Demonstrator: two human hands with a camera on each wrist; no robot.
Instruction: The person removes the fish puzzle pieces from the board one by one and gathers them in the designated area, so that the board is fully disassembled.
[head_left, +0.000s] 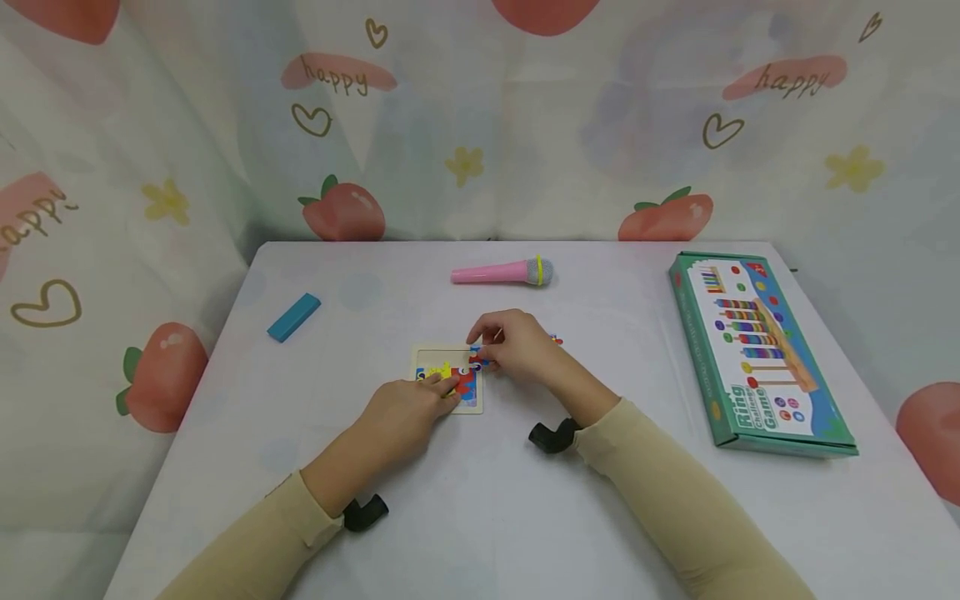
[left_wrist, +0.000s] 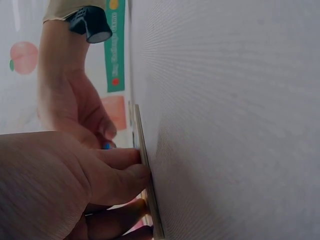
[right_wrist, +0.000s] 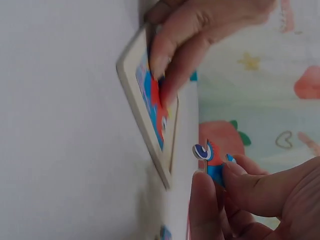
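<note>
A small square wooden jigsaw board (head_left: 471, 410) lies on the table with red, blue and yellow pieces in its frame. My left hand (head_left: 401, 417) rests on it, fingertips pressing the red and blue pieces (right_wrist: 154, 100). Its thumb (left_wrist: 135, 175) touches the board's edge in the left wrist view. At the board's far right corner, my right hand (head_left: 517, 346) pinches a red and blue jigsaw piece (right_wrist: 214, 160) with an eye-like round tab between thumb and finger. That piece is raised off the board in the right wrist view.
Another small jigsaw piece (head_left: 557, 339) lies beyond the right hand. Farther back is a pink toy microphone (head_left: 491, 273). A blue block (head_left: 294, 317) lies at the left, and a green ring game box (head_left: 761, 358) at the right. A printed curtain (head_left: 480, 108) hangs behind the table.
</note>
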